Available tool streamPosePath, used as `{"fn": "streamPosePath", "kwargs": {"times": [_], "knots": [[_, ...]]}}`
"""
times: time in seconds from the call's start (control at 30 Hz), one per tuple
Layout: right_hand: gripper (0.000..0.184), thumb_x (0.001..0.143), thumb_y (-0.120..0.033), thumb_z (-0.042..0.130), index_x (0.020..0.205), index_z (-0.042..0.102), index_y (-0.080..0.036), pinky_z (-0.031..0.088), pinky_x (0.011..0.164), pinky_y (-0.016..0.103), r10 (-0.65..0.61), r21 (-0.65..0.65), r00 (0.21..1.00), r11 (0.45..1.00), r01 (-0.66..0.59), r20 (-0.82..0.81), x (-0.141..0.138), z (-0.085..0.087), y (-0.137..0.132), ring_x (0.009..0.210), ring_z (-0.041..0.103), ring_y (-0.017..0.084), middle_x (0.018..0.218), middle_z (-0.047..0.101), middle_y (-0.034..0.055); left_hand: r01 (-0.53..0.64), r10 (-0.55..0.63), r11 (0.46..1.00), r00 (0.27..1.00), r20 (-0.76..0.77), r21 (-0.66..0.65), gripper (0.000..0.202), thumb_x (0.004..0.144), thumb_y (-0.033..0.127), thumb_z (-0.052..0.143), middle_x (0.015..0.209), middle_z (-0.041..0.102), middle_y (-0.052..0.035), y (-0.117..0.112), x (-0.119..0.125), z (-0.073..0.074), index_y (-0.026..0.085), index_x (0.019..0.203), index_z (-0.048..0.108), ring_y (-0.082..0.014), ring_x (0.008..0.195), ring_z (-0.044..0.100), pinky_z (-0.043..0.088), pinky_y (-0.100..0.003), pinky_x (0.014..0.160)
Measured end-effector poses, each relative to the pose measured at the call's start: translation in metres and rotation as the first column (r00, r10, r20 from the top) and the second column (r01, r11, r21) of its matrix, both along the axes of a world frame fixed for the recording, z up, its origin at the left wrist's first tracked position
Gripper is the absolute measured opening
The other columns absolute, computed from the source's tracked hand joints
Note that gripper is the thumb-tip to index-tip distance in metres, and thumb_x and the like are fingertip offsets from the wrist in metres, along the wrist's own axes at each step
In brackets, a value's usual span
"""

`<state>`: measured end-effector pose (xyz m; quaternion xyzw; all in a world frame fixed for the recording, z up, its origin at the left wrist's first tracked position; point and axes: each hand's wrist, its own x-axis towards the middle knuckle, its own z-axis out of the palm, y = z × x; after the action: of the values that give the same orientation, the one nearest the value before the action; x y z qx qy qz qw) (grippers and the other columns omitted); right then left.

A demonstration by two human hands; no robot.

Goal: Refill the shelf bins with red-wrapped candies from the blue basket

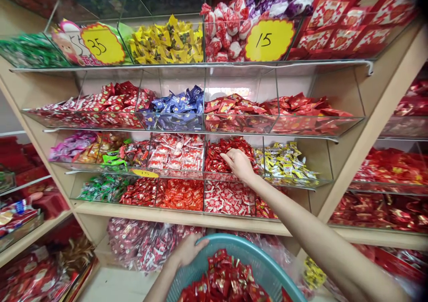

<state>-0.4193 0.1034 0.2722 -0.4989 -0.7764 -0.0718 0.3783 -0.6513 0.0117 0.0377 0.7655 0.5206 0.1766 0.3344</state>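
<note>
Teal basket: the landmark (269,255), low in front of the person, with red-wrapped sweets (227,275) heaped inside it.
Left hand: at the basket's far left edge (187,251), grip clasped on the rim with the thumb over it.
Right hand: above and beyond the basket (240,164), fingertips among the dark red sweets (216,158); I cannot tell whether the grip has closed on any.
Basket risk: only one hand is seen supporting it, at one side, so added weight could tip it and spill the heap.
Dropped sweets: the wrappers look small and slick; an overfull grip could shed pieces short of the basket, onto the red-and-white sweets (229,199) just beyond it.
Bin lip: the clear front panel (219,175), higher than the basket, could catch the wrist or knock sweets loose if the hand comes out low.
Mixing: yellow-and-white sweets (284,159), beyond the basket and to its right, lie near the reaching hand; a wide scoop could stray into them.
</note>
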Motion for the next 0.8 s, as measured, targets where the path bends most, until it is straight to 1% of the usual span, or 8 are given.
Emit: {"fn": "streamPosePath", "kwargs": {"times": [0.1, 0.13, 0.17, 0.3, 0.4, 0.53, 0.63, 0.8], "knots": [[0.009, 0.087, -0.022, 0.055, 0.083, 0.062, -0.019, 0.037, 0.072, 0.027, -0.013, -0.033, 0.997, 0.999, 0.015, 0.082, -0.006, -0.002, 0.014, 0.090, 0.054, 0.019, 0.096, 0.061, 0.0066, -0.019, 0.019, 1.000, 1.000, -0.010, 0.012, 0.059, 0.084, 0.067, 0.035, 0.075, 0.063, -0.0012, 0.001, 0.000, 0.000, 0.015, 0.077, 0.060, -0.0158, 0.070, 0.052, 0.034, -0.024, 0.062], [0.006, 0.084, -0.019, 0.058, 0.089, 0.062, -0.020, 0.038, 0.072, 0.026, -0.015, -0.044, 0.995, 0.999, 0.019, 0.101, -0.008, -0.003, 0.017, 0.092, 0.053, 0.019, 0.099, 0.060, 0.0063, -0.024, 0.024, 1.000, 1.000, -0.012, 0.013, 0.059, 0.084, 0.067, 0.035, 0.075, 0.063, -0.0010, 0.001, 0.000, -0.001, 0.015, 0.077, 0.060, -0.0156, 0.070, 0.052, 0.034, -0.024, 0.061], [0.011, 0.082, -0.017, 0.060, 0.092, 0.062, -0.020, 0.038, 0.071, 0.026, -0.019, -0.061, 0.993, 0.998, 0.026, 0.115, -0.010, -0.005, 0.018, 0.093, 0.053, 0.019, 0.099, 0.059, 0.0060, -0.028, 0.028, 1.000, 1.000, -0.012, 0.010, 0.059, 0.084, 0.067, 0.035, 0.075, 0.063, -0.0009, 0.001, 0.000, -0.002, 0.015, 0.077, 0.061, -0.0154, 0.069, 0.052, 0.034, -0.024, 0.061], [0.008, 0.078, -0.020, 0.066, 0.085, 0.062, -0.020, 0.038, 0.069, 0.026, -0.021, -0.143, 0.990, 0.989, 0.041, 0.138, -0.017, -0.007, 0.026, 0.088, 0.054, 0.019, 0.091, 0.060, 0.0047, -0.034, 0.034, 0.999, 0.999, -0.004, 0.008, 0.058, 0.084, 0.067, 0.036, 0.076, 0.064, -0.0009, 0.002, 0.000, -0.004, 0.015, 0.078, 0.061, -0.0149, 0.068, 0.052, 0.033, -0.024, 0.060], [0.009, 0.077, -0.023, 0.068, 0.084, 0.063, -0.020, 0.038, 0.068, 0.026, -0.020, -0.175, 0.989, 0.984, 0.045, 0.144, -0.020, -0.007, 0.031, 0.086, 0.054, 0.018, 0.090, 0.061, 0.0041, -0.037, 0.037, 0.999, 0.999, 0.006, -0.002, 0.058, 0.083, 0.068, 0.036, 0.077, 0.064, -0.0009, 0.001, 0.000, -0.002, 0.016, 0.078, 0.062, -0.0150, 0.068, 0.051, 0.033, -0.024, 0.061], [0.009, 0.077, -0.023, 0.067, 0.085, 0.065, -0.020, 0.038, 0.069, 0.026, -0.002, -0.161, 0.981, 0.986, 0.034, 0.195, -0.022, -0.006, 0.033, 0.085, 0.055, 0.018, 0.091, 0.062, 0.0042, -0.037, 0.038, 0.999, 0.999, 0.016, -0.038, 0.059, 0.082, 0.068, 0.038, 0.079, 0.065, -0.0012, 0.000, 0.000, 0.000, 0.015, 0.081, 0.063, -0.0154, 0.069, 0.052, 0.035, -0.024, 0.063], [0.004, 0.079, -0.021, 0.064, 0.082, 0.066, -0.020, 0.038, 0.069, 0.026, -0.008, -0.142, 0.978, 0.989, 0.038, 0.209, -0.022, -0.006, 0.032, 0.086, 0.055, 0.018, 0.090, 0.063, 0.0051, -0.031, 0.031, 0.999, 0.999, 0.011, -0.026, 0.058, 0.083, 0.067, 0.037, 0.078, 0.065, -0.0012, 0.001, 0.001, 0.000, 0.015, 0.081, 0.063, -0.0153, 0.069, 0.052, 0.034, -0.023, 0.061], [0.011, 0.083, -0.020, 0.057, 0.080, 0.067, -0.020, 0.038, 0.069, 0.026, -0.021, -0.133, 0.983, 0.990, 0.046, 0.183, -0.020, -0.010, 0.032, 0.089, 0.056, 0.020, 0.089, 0.064, 0.0063, -0.014, 0.014, 1.000, 1.000, 0.003, -0.005, 0.060, 0.084, 0.068, 0.035, 0.078, 0.066, -0.0017, 0.002, 0.000, -0.001, 0.015, 0.079, 0.062, -0.0153, 0.068, 0.052, 0.034, -0.024, 0.061]]}}
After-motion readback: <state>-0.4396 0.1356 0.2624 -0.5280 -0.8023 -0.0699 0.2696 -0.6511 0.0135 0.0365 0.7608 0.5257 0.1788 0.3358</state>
